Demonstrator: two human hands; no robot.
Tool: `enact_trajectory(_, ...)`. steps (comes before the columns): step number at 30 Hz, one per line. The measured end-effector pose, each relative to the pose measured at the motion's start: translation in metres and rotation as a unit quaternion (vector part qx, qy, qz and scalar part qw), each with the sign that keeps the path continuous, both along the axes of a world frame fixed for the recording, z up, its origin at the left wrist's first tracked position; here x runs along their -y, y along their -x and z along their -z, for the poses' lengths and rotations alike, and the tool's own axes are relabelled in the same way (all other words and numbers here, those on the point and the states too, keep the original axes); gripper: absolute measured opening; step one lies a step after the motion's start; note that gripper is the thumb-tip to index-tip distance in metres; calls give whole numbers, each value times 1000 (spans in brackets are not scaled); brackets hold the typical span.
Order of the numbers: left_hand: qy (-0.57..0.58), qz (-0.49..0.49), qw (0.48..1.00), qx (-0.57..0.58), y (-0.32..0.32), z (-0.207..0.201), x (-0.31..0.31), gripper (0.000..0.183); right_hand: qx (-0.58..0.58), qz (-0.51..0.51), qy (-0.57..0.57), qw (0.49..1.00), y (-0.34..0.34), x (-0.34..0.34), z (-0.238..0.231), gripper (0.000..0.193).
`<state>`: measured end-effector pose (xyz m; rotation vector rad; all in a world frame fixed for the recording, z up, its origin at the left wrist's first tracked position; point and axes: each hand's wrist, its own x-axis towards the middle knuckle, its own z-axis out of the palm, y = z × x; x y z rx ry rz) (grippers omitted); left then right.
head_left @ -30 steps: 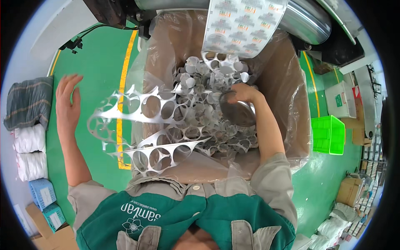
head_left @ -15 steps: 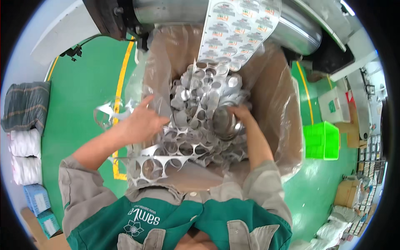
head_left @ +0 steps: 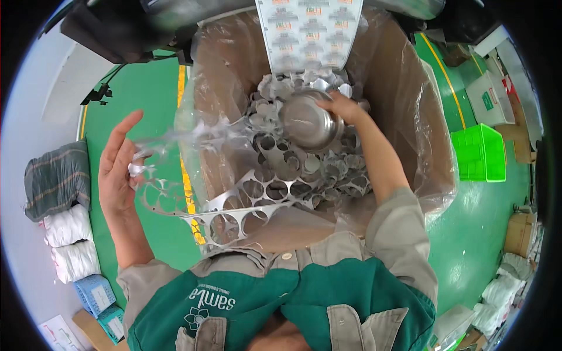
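Observation:
My left hand (head_left: 119, 167) is out to the left of the carton (head_left: 404, 88), its index finger raised and its other fingers curled on the end of a punched foil strip (head_left: 256, 188). Silvery and full of round holes, the strip stretches from there over the carton's near left edge; part of it is blurred. Over the carton, my right hand (head_left: 346, 108) grips a round, shiny metal bowl (head_left: 309, 121) by its right side. Beneath the bowl lies a heap of loose foil discs (head_left: 336, 169) and punched scraps.
The carton has a clear plastic liner (head_left: 436, 169). A printed sheet (head_left: 310, 35) hangs into its far side from machine rollers. Right of it on the green floor stands a bright green crate (head_left: 477, 153). Folded dark fabric (head_left: 58, 181) and white bundles (head_left: 71, 225) line the left wall.
My left hand has moved left, away from the carton, and the foil now trails from it. My right hand and the bowl are farther forward over the heap. The whole view has shifted.

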<state>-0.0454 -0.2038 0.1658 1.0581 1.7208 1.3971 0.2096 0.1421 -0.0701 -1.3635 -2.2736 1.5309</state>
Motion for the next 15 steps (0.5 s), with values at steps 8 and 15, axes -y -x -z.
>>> enact_trajectory(8, 28, -32, 996, -74, -12, 19, 10, 29, 130, -307, -52, 941, -7, 0, -100, 63)
enact_trajectory(15, -373, 209, 888, 169, 16, -28, 88, 24, -233, -106, 253, 933, 16, 29, -42, 51)
